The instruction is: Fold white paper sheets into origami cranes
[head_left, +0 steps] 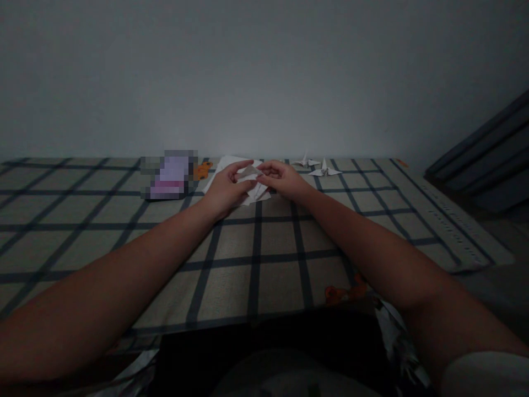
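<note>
Between my two hands is a small folded piece of white paper (pixel 250 173), held above the table. My left hand (pixel 228 186) grips its left side, thumb in front and fingers behind. On the right side, the thumb and fingertips of my right hand (pixel 282 178) pinch the edge. More white paper (pixel 225 162) lies flat on the table beneath and behind the hands, partly covered by them. Two folded paper cranes stand just right of my right hand: one paper crane (pixel 325 170) nearer, the other paper crane (pixel 306 161) slightly behind it.
A checked cloth (pixel 231 264) covers the table. A phone with a lit, blurred screen (pixel 171 171) stands left of my hands. Behind the table rises a plain wall (pixel 264 77). At the right, a dark slatted object (pixel 491 160) stands beyond the table's edge.
</note>
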Demonstrator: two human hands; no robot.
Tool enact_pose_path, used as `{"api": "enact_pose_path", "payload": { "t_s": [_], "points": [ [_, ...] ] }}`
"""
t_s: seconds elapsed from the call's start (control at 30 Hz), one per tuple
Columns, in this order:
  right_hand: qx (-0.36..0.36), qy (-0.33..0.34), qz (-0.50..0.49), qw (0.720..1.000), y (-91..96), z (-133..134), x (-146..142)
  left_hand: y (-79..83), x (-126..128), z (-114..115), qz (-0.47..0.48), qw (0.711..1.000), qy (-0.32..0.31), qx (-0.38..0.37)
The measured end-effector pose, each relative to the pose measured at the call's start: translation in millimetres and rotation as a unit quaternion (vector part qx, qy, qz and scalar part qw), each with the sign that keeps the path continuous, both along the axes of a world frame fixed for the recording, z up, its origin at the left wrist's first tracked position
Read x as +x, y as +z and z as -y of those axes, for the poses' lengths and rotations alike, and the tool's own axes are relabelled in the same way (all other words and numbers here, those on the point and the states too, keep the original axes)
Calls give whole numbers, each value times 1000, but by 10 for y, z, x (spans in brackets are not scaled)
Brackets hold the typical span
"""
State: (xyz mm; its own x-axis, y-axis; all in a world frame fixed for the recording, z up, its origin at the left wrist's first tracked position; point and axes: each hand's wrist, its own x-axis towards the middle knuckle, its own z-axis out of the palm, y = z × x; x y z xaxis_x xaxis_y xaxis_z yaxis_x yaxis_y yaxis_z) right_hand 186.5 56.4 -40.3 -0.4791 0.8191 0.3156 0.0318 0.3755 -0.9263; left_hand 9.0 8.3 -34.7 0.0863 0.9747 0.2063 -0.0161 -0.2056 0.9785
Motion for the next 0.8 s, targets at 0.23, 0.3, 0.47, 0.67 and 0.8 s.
{"api": "enact_pose_path", "payload": {
  "t_s": [0.23, 0.3, 0.47, 0.67, 0.8],
  "points": [
    [12, 3, -5, 1000, -11, -14, 17, 17, 11, 12, -1, 1000, -6, -14],
    [15, -4, -11, 1000, -12, -26, 15, 17, 19, 12, 4, 1000, -12, -21],
    [5, -18, -7, 1000, -7, -37, 18, 11, 21, 18, 5, 999, -30, -16],
    [7, -14, 1, 1000, -3, -25, 23, 3, 5, 16, -26, 999, -36, 5],
    [9, -20, -2, 1000, -7, -41, 15, -13, 0, 2, -28, 999, -30, 5]
  ]
}}
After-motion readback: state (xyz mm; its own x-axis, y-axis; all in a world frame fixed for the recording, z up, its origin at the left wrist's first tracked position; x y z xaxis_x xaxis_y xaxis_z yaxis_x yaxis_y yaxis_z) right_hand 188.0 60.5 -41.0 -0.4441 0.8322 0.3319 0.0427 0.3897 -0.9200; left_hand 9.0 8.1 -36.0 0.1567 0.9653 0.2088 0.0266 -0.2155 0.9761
